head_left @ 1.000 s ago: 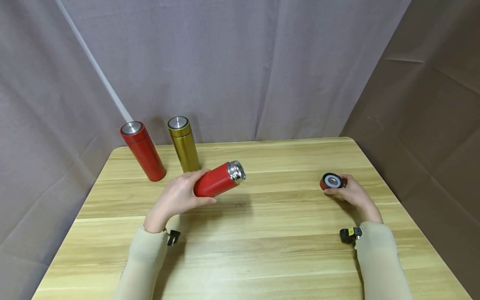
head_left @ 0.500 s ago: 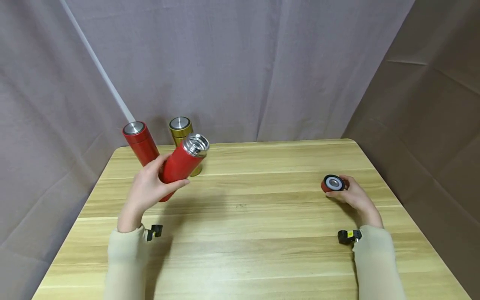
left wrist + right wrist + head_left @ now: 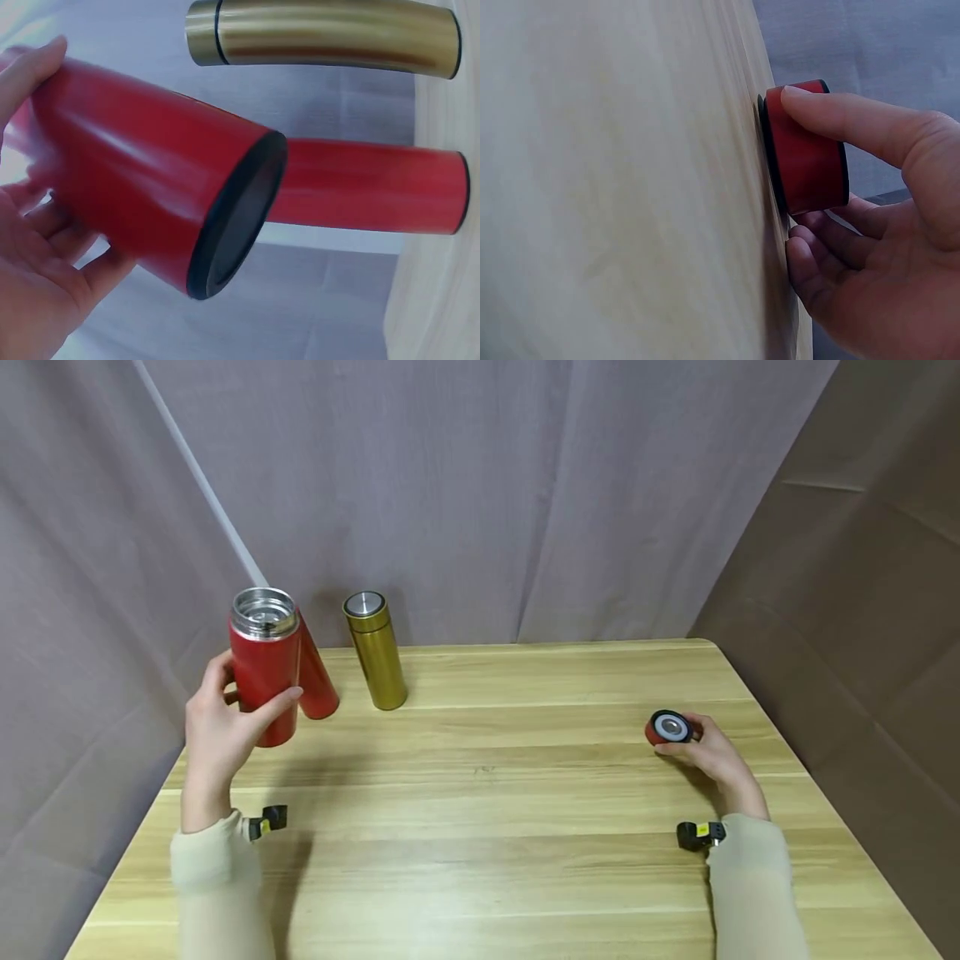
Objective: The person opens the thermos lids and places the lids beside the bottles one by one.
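Note:
My left hand [image 3: 221,718] grips a lidless red thermos [image 3: 264,672] near the table's left side. Its bare steel mouth faces up, and the left wrist view shows its black base [image 3: 238,217] lifted off the table. Behind it stands a second red thermos [image 3: 318,681], whose top is hidden in the head view. On the right, my right hand [image 3: 716,760] pinches a red lid [image 3: 670,727] between thumb and fingers, its pale inner side turned up. In the right wrist view the lid [image 3: 810,154] sits at the tabletop; I cannot tell whether it touches.
A gold thermos [image 3: 378,656] with its lid on stands upright to the right of the two red ones. The wooden table [image 3: 487,827] ends at a grey curtain [image 3: 450,502] behind and a brown cloth wall [image 3: 862,568] on the right.
My left hand has carried the red thermos leftward and turned it from a tilt to nearly upright, now in front of the other red thermos. My right hand has barely moved.

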Demonstrator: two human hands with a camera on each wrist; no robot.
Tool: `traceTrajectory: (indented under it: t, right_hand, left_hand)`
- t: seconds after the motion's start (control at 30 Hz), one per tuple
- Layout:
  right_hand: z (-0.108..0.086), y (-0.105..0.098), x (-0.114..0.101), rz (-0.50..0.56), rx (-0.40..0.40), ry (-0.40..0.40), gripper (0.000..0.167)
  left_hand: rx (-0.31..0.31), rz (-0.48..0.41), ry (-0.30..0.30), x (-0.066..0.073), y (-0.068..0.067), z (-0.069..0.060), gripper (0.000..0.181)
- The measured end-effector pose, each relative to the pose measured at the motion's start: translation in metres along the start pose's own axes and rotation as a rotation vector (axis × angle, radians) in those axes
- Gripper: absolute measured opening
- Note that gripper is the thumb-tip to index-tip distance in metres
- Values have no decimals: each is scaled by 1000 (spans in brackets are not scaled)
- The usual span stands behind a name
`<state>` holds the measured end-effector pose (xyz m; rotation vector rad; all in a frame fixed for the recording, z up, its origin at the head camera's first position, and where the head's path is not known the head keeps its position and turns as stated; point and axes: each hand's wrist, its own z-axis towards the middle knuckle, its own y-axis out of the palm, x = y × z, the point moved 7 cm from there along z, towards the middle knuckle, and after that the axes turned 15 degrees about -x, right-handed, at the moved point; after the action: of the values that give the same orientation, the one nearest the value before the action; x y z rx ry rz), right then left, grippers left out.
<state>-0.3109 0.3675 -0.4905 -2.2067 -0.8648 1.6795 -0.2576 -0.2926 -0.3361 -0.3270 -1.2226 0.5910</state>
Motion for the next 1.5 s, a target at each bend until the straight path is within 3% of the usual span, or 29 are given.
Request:
traceTrajectory:
  t: [0.33, 0.57, 0.7, 0.97, 1.5]
  right_hand:
    - [-2, 1, 1, 21, -14, -1, 102]
    - [3, 4, -3, 24, -24, -3, 101]
    - [5, 4, -6, 25, -25, -15, 100]
    - [4, 4, -5, 16, -28, -23, 99]
    - [3, 3, -3, 15, -13, -21, 100]
  left_hand:
    - [20, -184, -197, -43, -9, 7, 69]
    - [15, -148, -317, -79, -14, 6, 71]
    - [-22, -118, -367, -96, -9, 5, 80]
    - [-33, -166, -408, -114, 0, 3, 84]
    - [-51, -184, -415, -123, 5, 0, 86]
